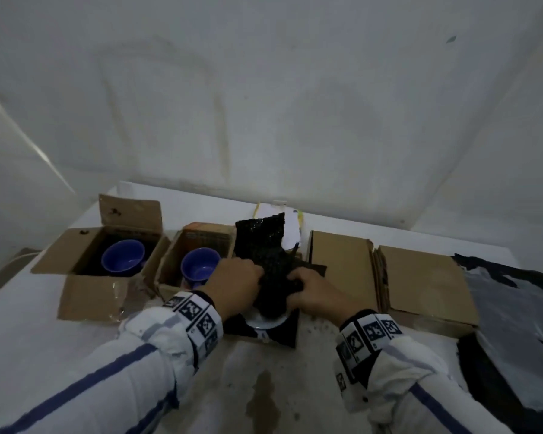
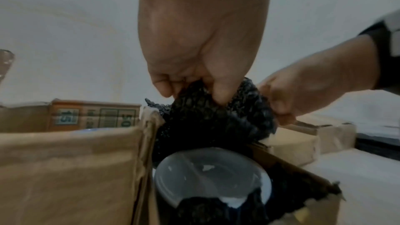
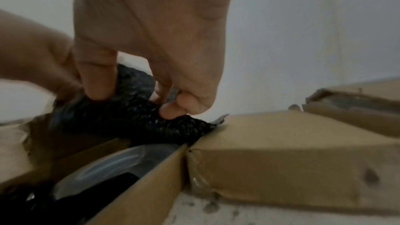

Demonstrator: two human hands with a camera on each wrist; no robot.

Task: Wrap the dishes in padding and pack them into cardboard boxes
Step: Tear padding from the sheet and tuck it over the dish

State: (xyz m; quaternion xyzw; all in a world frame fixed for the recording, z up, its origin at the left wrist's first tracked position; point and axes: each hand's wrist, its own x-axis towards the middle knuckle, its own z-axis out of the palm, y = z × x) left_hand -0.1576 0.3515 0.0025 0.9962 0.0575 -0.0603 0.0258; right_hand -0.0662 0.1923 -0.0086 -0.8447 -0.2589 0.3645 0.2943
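1. A white worktop (image 1: 76,308) stands against a pale, stained wall (image 1: 264,104); the surface near the front edge is speckled and carries a dark stain (image 1: 262,399).
2. Towards the left edge sits an open cardboard box (image 1: 91,289) with its flaps up; inside it is a blue cup (image 1: 123,255) on dark lining.
3. Just beside it on the right is a second open box (image 1: 170,277), printed on its far wall, holding another blue cup (image 1: 199,266).
4. Next along, near the middle of the worktop, is a third open box (image 2: 320,208) lined in black; a white dish (image 2: 207,174) lies in it, partly covered.
5. Both hands work over that box. The left hand (image 1: 235,286) has its fingers and thumb curled, pinching a sheet of black bubble padding (image 1: 268,255). The right hand (image 1: 314,291) pinches the same sheet from the other side.
6. The padding rises from the hands towards the wall, and its lower end hangs onto the dish.
7. To the right lie two closed cardboard boxes (image 1: 342,264) (image 1: 423,283), touching each other.
8. At the right edge more black padding sheets (image 1: 514,324) lie spread flat.
9. Behind the padding, by the wall, some white and yellow items (image 1: 292,227) show; what they are cannot be told.
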